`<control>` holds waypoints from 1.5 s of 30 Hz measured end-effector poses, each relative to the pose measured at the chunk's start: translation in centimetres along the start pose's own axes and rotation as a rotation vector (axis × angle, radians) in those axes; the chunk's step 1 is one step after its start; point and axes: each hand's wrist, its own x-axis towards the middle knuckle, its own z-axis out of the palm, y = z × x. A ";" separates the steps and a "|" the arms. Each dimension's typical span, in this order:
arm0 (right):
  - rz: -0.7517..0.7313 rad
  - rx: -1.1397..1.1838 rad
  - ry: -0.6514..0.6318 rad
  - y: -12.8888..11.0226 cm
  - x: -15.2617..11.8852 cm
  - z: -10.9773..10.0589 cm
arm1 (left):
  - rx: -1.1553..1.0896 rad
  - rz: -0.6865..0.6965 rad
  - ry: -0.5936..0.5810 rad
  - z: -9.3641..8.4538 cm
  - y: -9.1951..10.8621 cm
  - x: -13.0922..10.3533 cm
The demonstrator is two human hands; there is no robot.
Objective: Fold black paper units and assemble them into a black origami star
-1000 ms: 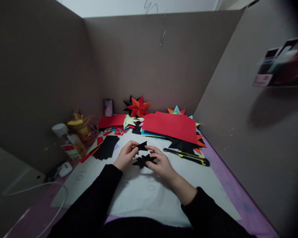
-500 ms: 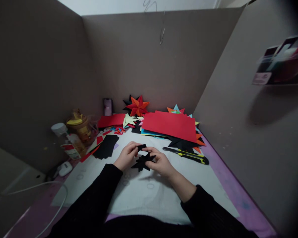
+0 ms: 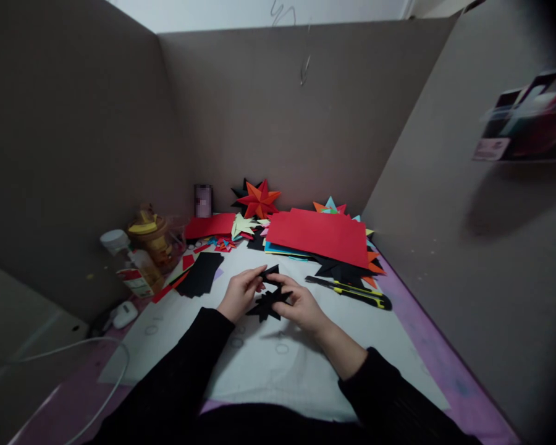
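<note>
Between the thumb and fingers of my left hand is a small piece of folded black paper. My right hand pinches a black folded-paper star by its right-hand points, held low over the white sheet. The forefinger of the right hand reaches up to the folded piece, just above the star. A stack of black paper strips lies to the left of my hands. On the right is a black and yellow utility knife.
Red paper sheets lie at the back, with a red-orange paper star against the board wall. On the left stand a bottle, a brown cup and a phone. A white cable crosses the left edge.
The folded black piece has turned from a flat strip to a pointed, tilted shape. My left hand has shifted slightly right, and the right forefinger now touches the piece.
</note>
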 end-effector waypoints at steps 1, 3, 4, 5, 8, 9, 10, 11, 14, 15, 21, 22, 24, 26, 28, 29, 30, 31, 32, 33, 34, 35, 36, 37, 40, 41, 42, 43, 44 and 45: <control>-0.002 -0.011 0.028 0.1 0.0 0.0 | -0.016 -0.030 0.018 -0.1 -0.2 0.1; -0.001 -0.032 0.104 0.2 0.0 -0.1 | -0.064 -0.099 0.047 -0.2 -0.5 0.2; 0.002 -0.039 0.135 0.3 0.0 -0.1 | -0.090 -0.127 0.054 -0.3 -0.7 0.3; 0.005 -0.044 0.152 0.3 0.0 -0.1 | -0.116 -0.146 0.055 -0.4 -0.8 0.3; 0.005 -0.069 0.115 0.2 0.1 -0.1 | -0.180 -0.176 0.058 -0.6 -0.8 0.4; 0.002 -0.080 0.099 0.1 0.1 -0.1 | -0.197 -0.185 0.062 -0.6 -0.7 0.5; -0.001 -0.089 0.092 0.0 0.1 -0.1 | -0.213 -0.194 0.066 -0.6 -0.6 0.5; -0.004 -0.093 0.093 -0.1 0.1 0.0 | -0.229 -0.201 0.069 -0.7 -0.5 0.5; -0.015 -0.096 0.108 0.0 0.1 0.0 | -0.272 -0.215 0.065 -0.7 -0.4 0.6; -0.017 -0.099 0.108 0.0 0.1 0.1 | -0.282 -0.219 0.063 -0.7 -0.5 0.6; -0.014 -0.107 0.076 0.1 0.0 0.2 | -0.325 -0.271 0.049 -0.6 -1.2 0.7; -0.011 -0.110 0.071 0.0 -0.1 0.2 | -0.324 -0.277 0.045 -0.5 -1.2 0.7; -0.001 -0.120 0.066 0.0 -0.1 0.2 | -0.315 -0.291 0.031 -0.5 -1.0 0.7; 0.016 -0.106 0.058 0.0 -0.1 0.1 | -0.320 -0.298 0.006 -0.5 -0.6 0.7; 0.038 -0.062 0.050 0.1 -0.1 0.1 | -0.348 -0.303 -0.025 -0.4 -0.2 0.6; 0.049 -0.036 0.050 0.1 -0.1 0.1 | -0.366 -0.309 -0.041 -0.3 -0.1 0.6; 0.061 -0.012 0.052 0.2 -0.1 0.1 | -0.384 -0.315 -0.054 -0.3 0.0 0.6; 0.072 0.011 0.059 0.2 -0.1 0.1 | -0.402 -0.323 -0.064 -0.2 0.1 0.5; 0.082 0.033 0.067 0.3 -0.1 0.1 | -0.419 -0.332 -0.071 -0.2 0.1 0.5; 0.089 0.055 0.077 0.2 -0.1 0.1 | -0.434 -0.340 -0.074 -0.2 0.0 0.5; 0.093 0.077 0.089 0.2 -0.1 0.2 | -0.448 -0.350 -0.072 -0.1 -0.1 0.5; 0.097 0.097 0.101 0.1 -0.1 0.2 | -0.462 -0.361 -0.066 -0.1 -0.1 0.5; 0.101 0.115 0.115 0.0 -0.1 0.3 | -0.478 -0.372 -0.060 0.0 -0.2 0.5; 0.107 0.131 0.128 -0.1 -0.1 0.4 | -0.499 -0.384 -0.057 0.1 -0.2 0.5; 0.136 0.193 0.161 -0.1 -0.1 0.7 | -0.590 -0.413 -0.057 0.3 0.1 0.4; 0.146 0.223 0.165 0.0 -0.1 0.8 | -0.624 -0.421 -0.058 0.4 0.2 0.4; 0.154 0.253 0.166 0.2 -0.1 0.8 | -0.653 -0.428 -0.060 0.5 0.3 0.4; 0.160 0.280 0.169 0.4 -0.1 0.9 | -0.677 -0.434 -0.059 0.5 0.4 0.4; 0.164 0.304 0.173 0.7 -0.1 0.9 | -0.697 -0.439 -0.057 0.6 0.4 0.4; 0.167 0.323 0.176 0.9 -0.1 0.9 | -0.712 -0.445 -0.056 0.6 0.4 0.4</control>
